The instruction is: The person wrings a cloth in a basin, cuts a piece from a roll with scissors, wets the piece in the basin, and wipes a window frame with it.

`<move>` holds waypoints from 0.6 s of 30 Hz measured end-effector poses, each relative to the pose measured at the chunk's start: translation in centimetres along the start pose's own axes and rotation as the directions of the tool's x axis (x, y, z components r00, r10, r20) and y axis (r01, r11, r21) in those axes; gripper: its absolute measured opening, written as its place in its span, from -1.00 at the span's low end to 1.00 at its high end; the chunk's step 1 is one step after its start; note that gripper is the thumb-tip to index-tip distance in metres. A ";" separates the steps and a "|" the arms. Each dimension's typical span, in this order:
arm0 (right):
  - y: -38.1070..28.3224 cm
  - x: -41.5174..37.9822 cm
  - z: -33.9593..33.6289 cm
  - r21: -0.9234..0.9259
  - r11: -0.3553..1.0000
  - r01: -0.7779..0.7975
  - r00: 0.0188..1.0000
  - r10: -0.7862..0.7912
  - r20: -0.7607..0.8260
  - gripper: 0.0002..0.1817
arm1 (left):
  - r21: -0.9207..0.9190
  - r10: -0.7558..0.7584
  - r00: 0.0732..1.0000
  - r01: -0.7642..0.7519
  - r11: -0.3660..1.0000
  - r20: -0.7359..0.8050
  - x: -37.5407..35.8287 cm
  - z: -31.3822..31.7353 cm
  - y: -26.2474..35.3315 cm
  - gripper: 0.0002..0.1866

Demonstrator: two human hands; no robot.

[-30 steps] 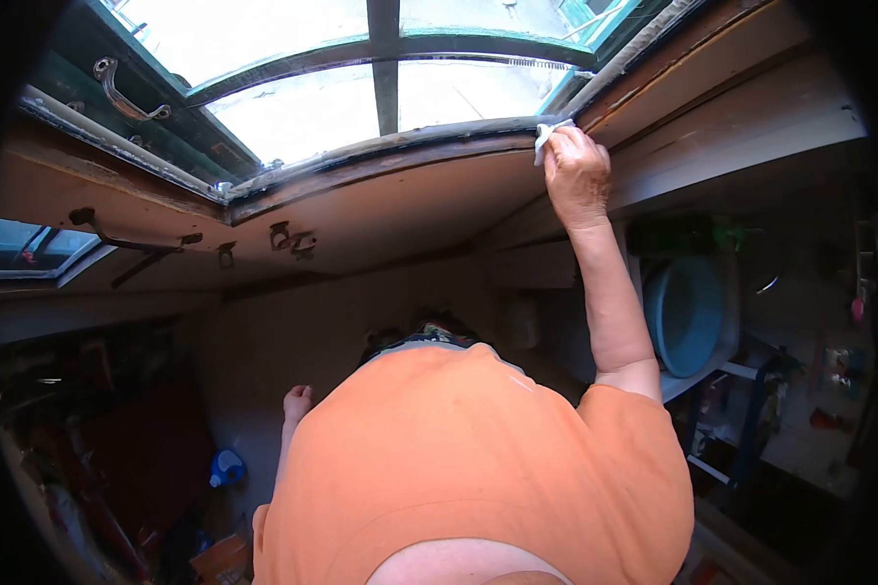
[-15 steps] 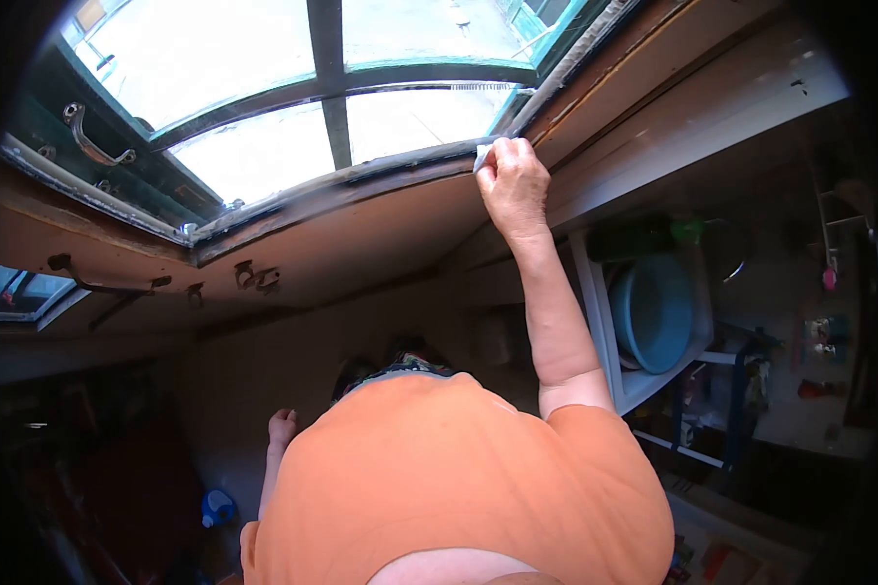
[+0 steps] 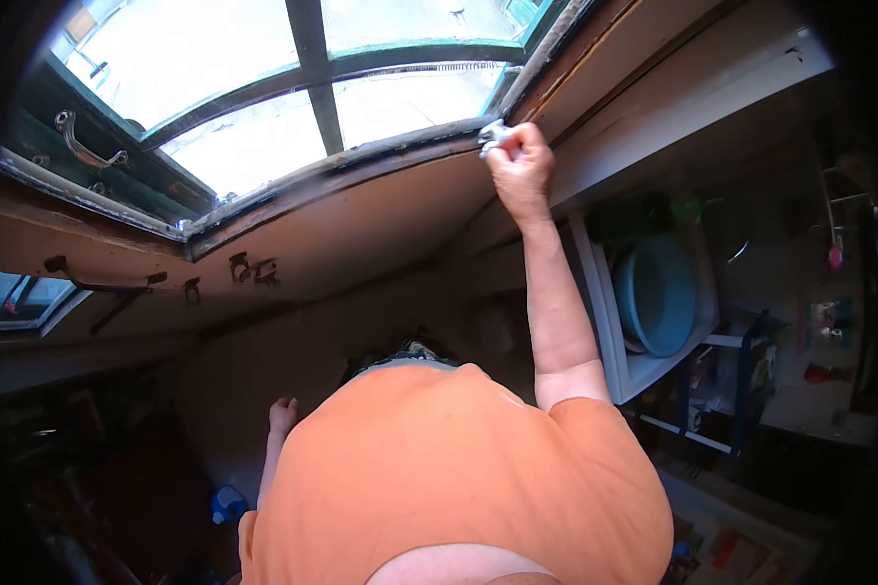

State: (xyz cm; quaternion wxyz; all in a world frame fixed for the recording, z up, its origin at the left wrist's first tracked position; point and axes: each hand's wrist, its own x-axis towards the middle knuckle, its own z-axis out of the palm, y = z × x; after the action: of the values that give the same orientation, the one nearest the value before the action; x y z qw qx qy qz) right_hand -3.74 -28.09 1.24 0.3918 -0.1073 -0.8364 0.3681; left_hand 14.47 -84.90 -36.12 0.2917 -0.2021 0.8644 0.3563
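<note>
My right hand (image 3: 523,175) reaches up to the lower right corner of the window frame (image 3: 400,148). Between its thumb and fingers is a small crumpled whitish-grey cloth (image 3: 493,136), pinched right by the wooden edge of the frame. Whether the cloth is cloth or paper is hard to make out. Low at my side hangs my left hand (image 3: 283,415), fingers curled in, apart from everything around it; nothing shows in it.
A metal handle (image 3: 86,144) is on the green sash at the left. Dark hooks (image 3: 252,268) stick out from the wall below the window. To the right a blue basin (image 3: 659,295) sits on a white rack (image 3: 603,322). A blue-and-white bottle (image 3: 228,504) stands low at the left.
My right hand has turned and drawn slightly down from the frame corner, and more of the cloth shows. My left hand still hangs at my side. The view has shifted slightly.
</note>
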 end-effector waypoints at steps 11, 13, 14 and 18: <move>0.4 -2.0 -1.9 -0.308 0.929 0.202 0.945 -0.268 -0.186 -0.76 | -0.038 -0.054 0.998 0.055 0.998 0.013 -1.9 -1.0 1.2 -0.74; 0.5 -1.2 -0.9 -0.413 0.844 0.343 0.909 -0.409 -0.082 -0.80 | -0.032 -0.070 0.997 0.071 0.997 0.019 -2.1 -1.2 1.0 -0.74; 1.0 -0.7 -0.2 -0.480 0.793 0.376 0.898 -0.440 -0.023 -0.84 | -0.028 -0.079 0.997 0.080 0.996 0.023 -2.6 -1.5 1.6 -0.74; 0.2 0.2 0.5 -0.538 0.794 0.284 0.958 -0.254 0.131 -0.91 | -0.022 -0.124 0.992 0.124 0.992 0.021 -5.0 -2.3 4.7 -0.74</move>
State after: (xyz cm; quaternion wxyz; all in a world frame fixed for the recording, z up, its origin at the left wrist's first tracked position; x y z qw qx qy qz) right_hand -4.26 -28.15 1.00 0.3704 -0.0862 -0.9233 0.0547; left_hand 14.74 -82.76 -29.16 0.3195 -0.2552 0.8430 0.3495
